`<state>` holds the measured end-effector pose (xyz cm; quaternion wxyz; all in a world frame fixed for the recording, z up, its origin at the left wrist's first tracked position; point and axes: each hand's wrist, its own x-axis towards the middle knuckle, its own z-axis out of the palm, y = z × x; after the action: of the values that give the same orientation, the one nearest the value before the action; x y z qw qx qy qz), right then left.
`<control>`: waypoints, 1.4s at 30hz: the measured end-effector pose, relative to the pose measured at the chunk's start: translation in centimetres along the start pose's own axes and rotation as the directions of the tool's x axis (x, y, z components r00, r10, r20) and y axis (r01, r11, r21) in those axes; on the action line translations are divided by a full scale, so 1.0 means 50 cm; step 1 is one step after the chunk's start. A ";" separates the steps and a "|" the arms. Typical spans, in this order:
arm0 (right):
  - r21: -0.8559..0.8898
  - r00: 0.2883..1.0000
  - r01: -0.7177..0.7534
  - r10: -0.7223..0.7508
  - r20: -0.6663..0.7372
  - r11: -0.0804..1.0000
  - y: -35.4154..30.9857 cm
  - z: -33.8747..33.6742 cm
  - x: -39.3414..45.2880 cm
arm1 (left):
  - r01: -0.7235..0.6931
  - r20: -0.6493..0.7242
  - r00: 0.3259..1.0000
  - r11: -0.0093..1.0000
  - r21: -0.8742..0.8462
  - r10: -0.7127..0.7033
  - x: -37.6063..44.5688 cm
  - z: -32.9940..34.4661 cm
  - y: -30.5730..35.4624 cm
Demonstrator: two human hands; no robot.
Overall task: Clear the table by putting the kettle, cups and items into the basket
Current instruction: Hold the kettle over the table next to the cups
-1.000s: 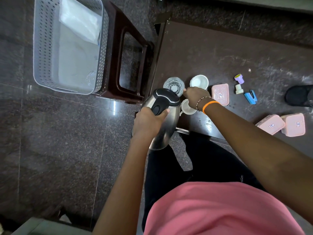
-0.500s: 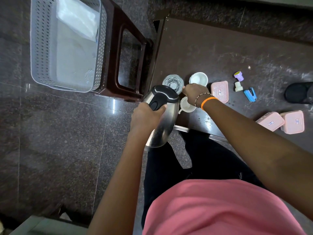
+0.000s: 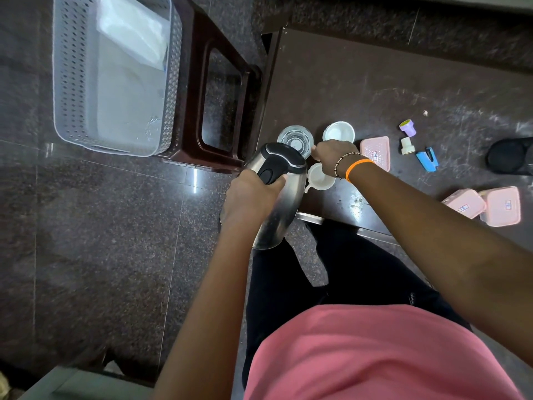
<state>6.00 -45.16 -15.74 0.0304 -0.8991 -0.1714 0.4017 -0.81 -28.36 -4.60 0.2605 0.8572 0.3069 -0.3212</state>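
My left hand [image 3: 251, 197] grips the black handle of the steel kettle [image 3: 282, 203], which hangs tilted in the air off the brown table's [image 3: 375, 82] near left corner. My right hand [image 3: 334, 154] reaches across the table, its fingers pinched at the right rim of a clear glass [image 3: 294, 138]. A white handled cup [image 3: 317, 177] stands under that wrist, and another white cup [image 3: 338, 131] stands just beyond the hand. The grey perforated basket [image 3: 72, 82] sits far left on a dark stool [image 3: 196, 82], with a white sheet inside it.
Three pink lidded boxes lie on the table: one [image 3: 375, 150] by my wrist, two [image 3: 463, 203] [image 3: 503, 206] at the near right. A purple stamp [image 3: 407, 127], a small white piece [image 3: 406, 145], a blue stapler [image 3: 427, 159] and a black object [image 3: 510, 155] lie further right.
The kettle has risen a little in my left hand. My right hand stays at the glass rim.
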 end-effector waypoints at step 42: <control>0.000 1.000 0.013 -0.013 0.005 1.000 -0.007 -0.006 -0.012 | -0.014 0.043 0.999 1.000 -0.016 0.015 -0.006 -0.018 0.017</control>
<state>5.76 -44.99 -15.05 0.0328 -0.8969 -0.1773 0.4037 -0.04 -28.43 -3.59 0.2762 0.8501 0.2975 -0.3354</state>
